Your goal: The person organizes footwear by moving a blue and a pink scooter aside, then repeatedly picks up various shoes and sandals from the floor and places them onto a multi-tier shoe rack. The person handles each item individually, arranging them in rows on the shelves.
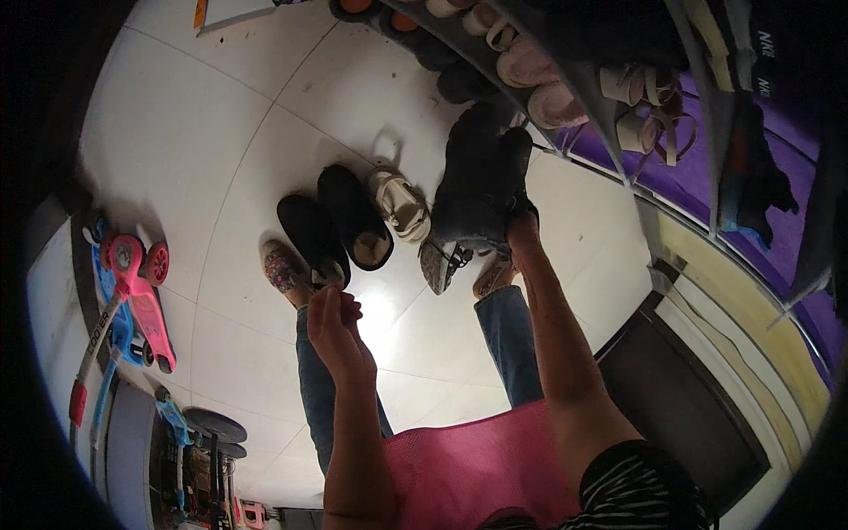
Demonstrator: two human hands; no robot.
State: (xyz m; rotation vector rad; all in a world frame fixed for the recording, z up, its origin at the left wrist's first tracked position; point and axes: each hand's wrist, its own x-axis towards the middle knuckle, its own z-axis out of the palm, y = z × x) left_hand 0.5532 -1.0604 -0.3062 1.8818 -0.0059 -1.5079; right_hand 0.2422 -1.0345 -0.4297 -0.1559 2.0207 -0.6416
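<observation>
My right hand [523,228] is at the near right side of a pair of black boots [472,179], its fingers mostly hidden by the dark footwear. My left hand [336,321] is raised with curled fingers just below a black slip-on shoe [317,232]; nothing plain shows in it. A second black slip-on [346,199] lies beside the first. To its right are a beige sandal [401,205] and, below the boots, a grey shoe with black laces [438,265]. My feet, in patterned shoes [283,266], stand apart on the tiled floor.
A shoe rack [589,165] with pink slippers [556,106] and strappy sandals [639,132] runs along the right. A pink scooter [149,305] and a blue one [122,331] stand at the left. A dark mat or panel [682,391] lies lower right.
</observation>
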